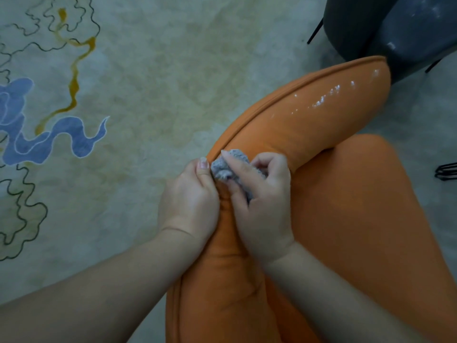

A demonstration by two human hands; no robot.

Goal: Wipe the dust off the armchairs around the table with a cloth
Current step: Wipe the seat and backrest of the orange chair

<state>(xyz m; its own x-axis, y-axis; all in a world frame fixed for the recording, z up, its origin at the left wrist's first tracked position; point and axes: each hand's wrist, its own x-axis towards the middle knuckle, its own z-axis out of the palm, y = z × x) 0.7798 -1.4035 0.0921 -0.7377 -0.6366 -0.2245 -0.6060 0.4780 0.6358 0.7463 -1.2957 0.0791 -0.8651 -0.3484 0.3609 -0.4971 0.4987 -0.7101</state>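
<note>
An orange armchair (321,125) fills the lower right, seen from above, with its curved padded backrest arching over the seat. White dust specks lie on the backrest's upper right part. A crumpled grey cloth (226,167) sits on the backrest's rim. My right hand (259,201) grips the cloth, with the index finger stretched over it. My left hand (190,201) grips the backrest's outer edge just left of the cloth, its thumb touching the cloth.
A pale rug (148,82) with blue, yellow and black wavy lines covers the floor on the left. A dark grey armchair (395,26) on thin black legs stands at the top right, close to the orange one. Black metal legs (446,170) show at the right edge.
</note>
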